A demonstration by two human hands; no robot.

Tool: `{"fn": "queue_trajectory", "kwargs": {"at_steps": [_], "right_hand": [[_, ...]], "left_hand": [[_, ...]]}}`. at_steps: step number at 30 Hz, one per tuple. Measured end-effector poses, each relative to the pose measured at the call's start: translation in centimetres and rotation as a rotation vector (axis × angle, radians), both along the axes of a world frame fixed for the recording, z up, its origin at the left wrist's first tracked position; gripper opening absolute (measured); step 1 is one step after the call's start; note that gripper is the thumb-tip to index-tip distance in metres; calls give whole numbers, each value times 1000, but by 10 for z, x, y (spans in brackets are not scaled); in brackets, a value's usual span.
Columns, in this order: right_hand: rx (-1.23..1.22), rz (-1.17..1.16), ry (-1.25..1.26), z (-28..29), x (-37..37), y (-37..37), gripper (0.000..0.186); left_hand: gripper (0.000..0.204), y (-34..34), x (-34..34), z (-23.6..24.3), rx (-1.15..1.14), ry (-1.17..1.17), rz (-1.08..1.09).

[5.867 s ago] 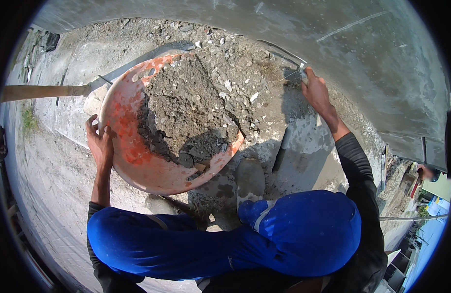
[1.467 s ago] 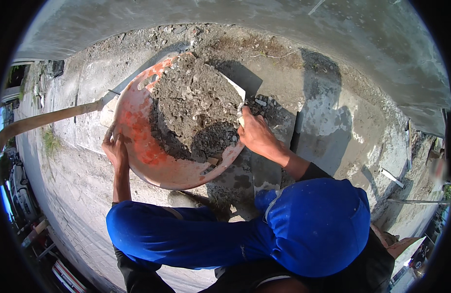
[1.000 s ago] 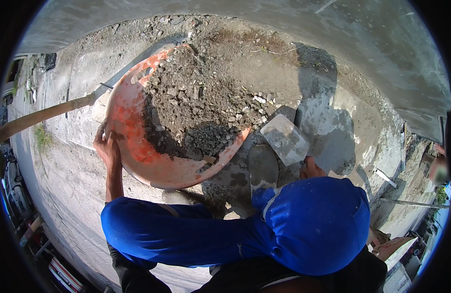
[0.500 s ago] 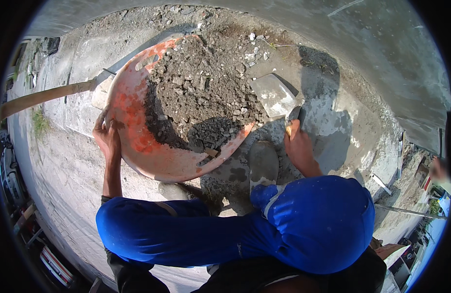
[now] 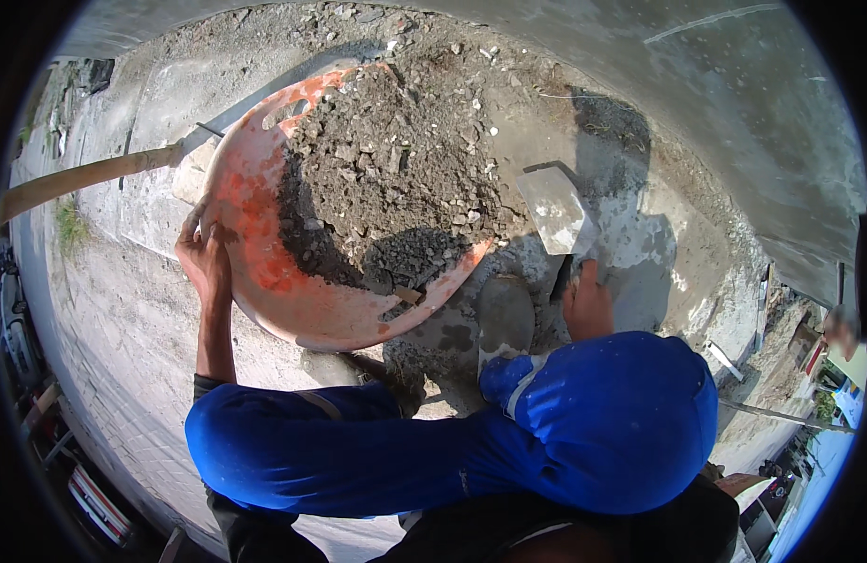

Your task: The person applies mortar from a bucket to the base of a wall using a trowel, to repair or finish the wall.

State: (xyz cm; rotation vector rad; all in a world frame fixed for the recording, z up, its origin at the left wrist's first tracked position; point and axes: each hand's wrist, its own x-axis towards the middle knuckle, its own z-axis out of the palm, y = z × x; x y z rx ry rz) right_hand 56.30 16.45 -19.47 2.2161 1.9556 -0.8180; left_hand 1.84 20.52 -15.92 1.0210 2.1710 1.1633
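Note:
My left hand (image 5: 205,246) grips the left rim of a worn orange tub (image 5: 260,258), tilted on the ground with an opening at its back right. Grey gravelly rubble (image 5: 386,169) fills much of it and spills beyond the lip. My right hand (image 5: 588,296) is closed round the handle of a trowel, mostly hidden by the fingers; the trowel's dusty flat blade (image 5: 555,208) lies just right of the rubble, low over the concrete. My blue-trousered legs (image 5: 602,422) are bent below, with a muddy boot (image 5: 504,310) near the tub.
A long wooden-handled tool (image 5: 86,178) rests at the tub's left. A grey concrete wall (image 5: 734,103) curves across the top and right. A thin bar (image 5: 781,418) and scrap pieces (image 5: 724,361) lie at the right. Vehicles (image 5: 20,342) show at the far left.
My right hand has gone from the wall, to the tub's lip, down right, up again, and now slightly right and down with the trowel. My left hand stays on the rim.

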Motion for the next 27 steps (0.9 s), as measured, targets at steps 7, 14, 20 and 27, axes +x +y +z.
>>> {"fn": "queue_trajectory", "kwargs": {"at_steps": [7,14,20,27], "right_hand": [[-8,38,147,-51,-13,69,47],[-55,84,-17,2,-12,39,46],[0,180,-23,-45,-11,75,49],[-100,218,-113,-14,-20,81,48]], "left_hand": [[43,3,-6,4,36,-48,-19],[44,-5,-5,-1,8,-4,-6],[44,8,1,5,26,7,-4],[44,-15,7,5,35,7,18]]}}
